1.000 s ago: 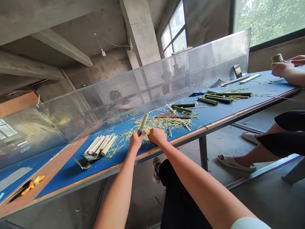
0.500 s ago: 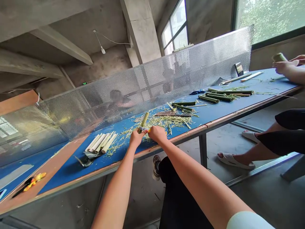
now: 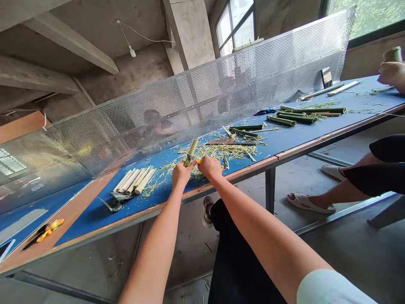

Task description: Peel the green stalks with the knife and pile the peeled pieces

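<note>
My left hand (image 3: 182, 174) is shut around the lower end of a green bamboo tube (image 3: 192, 149), which tilts up and away from me over the blue table (image 3: 95, 219). My right hand (image 3: 209, 167) grips a yellow-handled knife (image 3: 200, 161), and its small metal blade (image 3: 192, 158) rests against the tube. The hands are almost touching. Pale bamboo shavings (image 3: 221, 152) lie in a scatter under and beyond them. Just left of my left hand, several peeled bamboo tubes (image 3: 134, 181) lie side by side on dark peel scraps (image 3: 120, 195).
Several green bamboo lengths (image 3: 297, 118) lie farther along the table, near blue scissors (image 3: 265, 112). A perforated metal screen (image 3: 190, 105) runs along the far edge. At the right, a co-worker's hand (image 3: 391, 72) holds a bamboo tube (image 3: 392, 54); a seated person's legs (image 3: 376, 181) are below.
The whole view has shifted and tilted as my head moved. My hands have risen slightly in the picture, still holding the tube and knife. The co-worker's hand now sits nearer the right edge.
</note>
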Motion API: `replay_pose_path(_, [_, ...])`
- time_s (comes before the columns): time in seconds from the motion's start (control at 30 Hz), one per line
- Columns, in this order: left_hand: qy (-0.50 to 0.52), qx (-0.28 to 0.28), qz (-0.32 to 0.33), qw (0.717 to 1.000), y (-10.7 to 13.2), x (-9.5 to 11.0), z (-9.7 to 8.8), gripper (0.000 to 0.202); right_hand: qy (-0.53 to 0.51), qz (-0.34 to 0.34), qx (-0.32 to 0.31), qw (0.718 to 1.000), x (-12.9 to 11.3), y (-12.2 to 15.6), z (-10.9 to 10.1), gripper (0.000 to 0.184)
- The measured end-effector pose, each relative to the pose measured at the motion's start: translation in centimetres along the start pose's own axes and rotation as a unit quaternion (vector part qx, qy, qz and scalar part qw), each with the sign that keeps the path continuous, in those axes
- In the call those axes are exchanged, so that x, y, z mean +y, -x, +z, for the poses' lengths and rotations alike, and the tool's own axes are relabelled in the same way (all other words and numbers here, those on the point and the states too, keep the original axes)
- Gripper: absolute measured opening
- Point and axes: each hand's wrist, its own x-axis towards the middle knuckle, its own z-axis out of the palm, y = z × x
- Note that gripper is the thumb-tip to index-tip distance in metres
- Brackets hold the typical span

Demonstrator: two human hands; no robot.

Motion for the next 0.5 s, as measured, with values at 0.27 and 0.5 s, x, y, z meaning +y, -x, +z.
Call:
replay_pose_path(0.27, [-0.018, -0.018, 0.019, 0.999, 0.69, -0.23, -0.34, 0.050, 0.023, -0.067, -0.027, 0.997, 0.06, 0.48, -0.36, 0.037])
replay_pose_path(0.5, [0.017, -0.040, 0.037, 0.998, 0.86, -0.53, -0.74, 0.049, 0.025, -0.070, -0.032, 0.997, 0.01, 0.54, -0.65, 0.034])
